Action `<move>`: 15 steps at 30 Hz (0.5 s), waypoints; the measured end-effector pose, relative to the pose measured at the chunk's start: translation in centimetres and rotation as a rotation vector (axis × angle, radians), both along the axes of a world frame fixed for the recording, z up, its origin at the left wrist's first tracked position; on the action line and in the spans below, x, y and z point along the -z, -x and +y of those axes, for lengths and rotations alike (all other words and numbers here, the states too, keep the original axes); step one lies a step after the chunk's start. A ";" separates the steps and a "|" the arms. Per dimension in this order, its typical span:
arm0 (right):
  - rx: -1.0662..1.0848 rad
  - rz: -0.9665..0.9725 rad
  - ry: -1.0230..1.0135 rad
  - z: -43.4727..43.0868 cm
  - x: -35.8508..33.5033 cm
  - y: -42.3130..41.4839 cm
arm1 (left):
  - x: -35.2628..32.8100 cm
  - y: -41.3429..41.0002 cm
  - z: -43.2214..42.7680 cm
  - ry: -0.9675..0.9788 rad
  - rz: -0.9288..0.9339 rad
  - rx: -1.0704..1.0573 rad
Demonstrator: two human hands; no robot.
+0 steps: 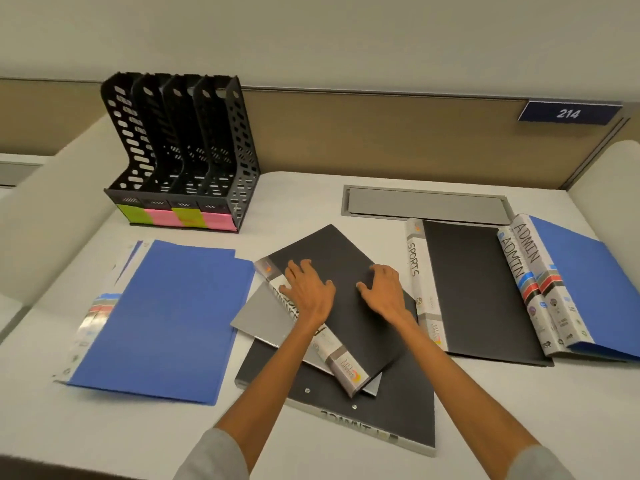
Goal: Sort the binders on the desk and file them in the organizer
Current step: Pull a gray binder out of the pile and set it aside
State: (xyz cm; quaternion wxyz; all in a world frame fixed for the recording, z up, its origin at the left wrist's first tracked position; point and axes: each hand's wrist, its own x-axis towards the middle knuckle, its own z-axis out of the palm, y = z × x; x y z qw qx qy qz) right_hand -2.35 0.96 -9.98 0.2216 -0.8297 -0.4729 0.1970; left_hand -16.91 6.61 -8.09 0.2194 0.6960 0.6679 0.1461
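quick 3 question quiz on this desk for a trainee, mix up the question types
1. True or false: the organizer already holds a binder.
2. The left hand and right hand both rest on: A) a blue binder on the left, B) the top black binder in the centre, C) the organizer.
3. Fill in: the spines of the two blue binders at far right read ____.

Key: 1 false; 2 B; 3 ADMIN.
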 end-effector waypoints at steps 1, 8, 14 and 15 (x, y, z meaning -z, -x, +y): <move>-0.008 0.000 0.014 0.3 0.1 0.6 | 0.1 1.1 0.3 0.000 0.001 -0.028; -0.105 -0.001 -0.015 2.6 -0.1 5.5 | 1.1 7.2 0.7 0.031 0.037 -0.178; -0.130 0.007 0.006 3.6 -0.1 8.1 | 1.5 9.8 0.5 0.092 0.015 -0.288; -0.139 -0.002 0.006 3.5 0.0 8.1 | 1.7 10.1 0.3 0.105 -0.006 -0.310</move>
